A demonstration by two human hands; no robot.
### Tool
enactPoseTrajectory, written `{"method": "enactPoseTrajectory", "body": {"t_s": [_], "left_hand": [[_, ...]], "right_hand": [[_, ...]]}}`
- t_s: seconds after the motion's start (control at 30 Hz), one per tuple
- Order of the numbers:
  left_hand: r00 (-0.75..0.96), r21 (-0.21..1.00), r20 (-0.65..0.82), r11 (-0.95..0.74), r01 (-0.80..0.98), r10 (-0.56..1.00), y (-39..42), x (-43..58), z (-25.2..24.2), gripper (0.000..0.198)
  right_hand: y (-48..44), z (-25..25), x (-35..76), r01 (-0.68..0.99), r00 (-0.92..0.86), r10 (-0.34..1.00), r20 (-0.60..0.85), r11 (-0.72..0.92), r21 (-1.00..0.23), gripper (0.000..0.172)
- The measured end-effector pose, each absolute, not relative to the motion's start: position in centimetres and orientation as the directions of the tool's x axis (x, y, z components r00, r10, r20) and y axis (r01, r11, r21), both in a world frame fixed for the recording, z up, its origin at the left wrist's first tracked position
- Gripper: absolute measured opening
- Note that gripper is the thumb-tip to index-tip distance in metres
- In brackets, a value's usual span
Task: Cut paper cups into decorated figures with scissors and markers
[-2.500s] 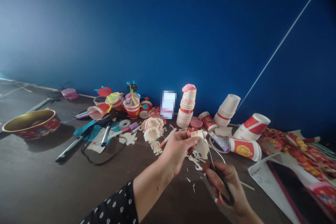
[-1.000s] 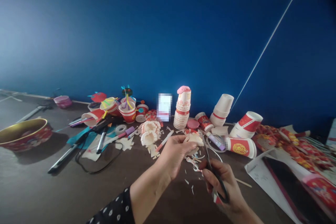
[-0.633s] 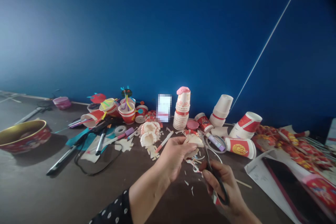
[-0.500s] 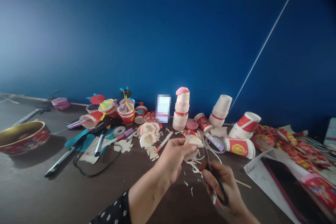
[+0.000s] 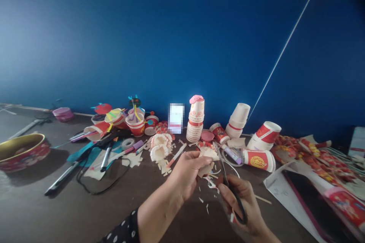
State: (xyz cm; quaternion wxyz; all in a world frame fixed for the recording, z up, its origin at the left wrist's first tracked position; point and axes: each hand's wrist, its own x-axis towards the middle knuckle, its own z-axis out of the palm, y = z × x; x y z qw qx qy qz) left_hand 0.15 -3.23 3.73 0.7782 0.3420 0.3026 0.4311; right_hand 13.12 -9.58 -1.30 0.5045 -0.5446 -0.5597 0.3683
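Between its thumb and fingers, my left hand (image 5: 186, 172) pinches a cream-coloured piece of cut paper (image 5: 208, 153). My right hand (image 5: 242, 197) is closed round the black handles of a pair of scissors (image 5: 225, 172). The blades point up and away from me, right beside the paper's right edge; I cannot tell whether they touch it. Small white paper scraps (image 5: 207, 208) lie on the table below the hands. A red-and-white marker (image 5: 176, 155) lies just beyond my left wrist.
A tall stack of paper cups (image 5: 195, 121) stands behind the hands. More cups (image 5: 258, 160) lie to the right, near a phone (image 5: 313, 201) on white paper. Leftward are a glue gun (image 5: 65, 174) with its cord, decorated cups (image 5: 135, 126) and a gold-rimmed bowl (image 5: 23, 157).
The whole view has shifted slightly, so things on the table appear a little further left. Both hands keep their grips, and the scissors stay beside the paper.
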Motion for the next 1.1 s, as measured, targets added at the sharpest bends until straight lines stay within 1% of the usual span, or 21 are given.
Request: {"method": "enactPoseTrajectory", "body": {"t_s": [0.2,0.5,0.63,0.8,1.0,1.1], "left_hand": [[0.446,0.814,-0.16,0.373,-0.445,0.881,-3.0,-0.1,3.8,0.01],[0.391,0.848,-0.223,0.376,-0.374,0.893,-2.9,-0.5,4.4,0.009],[0.406,0.862,-0.198,0.355,-0.361,0.892,-2.7,-0.8,4.5,0.012],[0.426,0.887,-0.168,0.325,-0.327,0.889,-2.4,-1.2,4.5,0.018],[0.463,0.9,-0.136,0.305,-0.312,0.876,-1.9,-1.6,4.2,0.014],[0.475,0.902,-0.137,0.308,-0.302,0.869,-1.8,-1.7,4.2,0.016]], "right_hand": [[-9.7,-0.9,13.2,0.266,0.06,0.989,0.136,0.116,-0.957,0.039],[-9.7,-0.4,13.0,0.256,0.044,0.994,0.098,0.083,-0.963,0.039],[-9.8,-0.3,12.9,0.263,0.03,0.994,0.104,0.092,-0.96,0.037],[-9.8,-0.2,13.1,0.273,0.025,0.997,0.074,0.065,-0.96,0.035],[-9.7,-0.3,13.1,0.309,0.009,0.995,0.098,0.091,-0.947,0.033],[-9.7,-0.3,13.0,0.304,0.007,0.996,0.094,0.088,-0.949,0.034]]}}
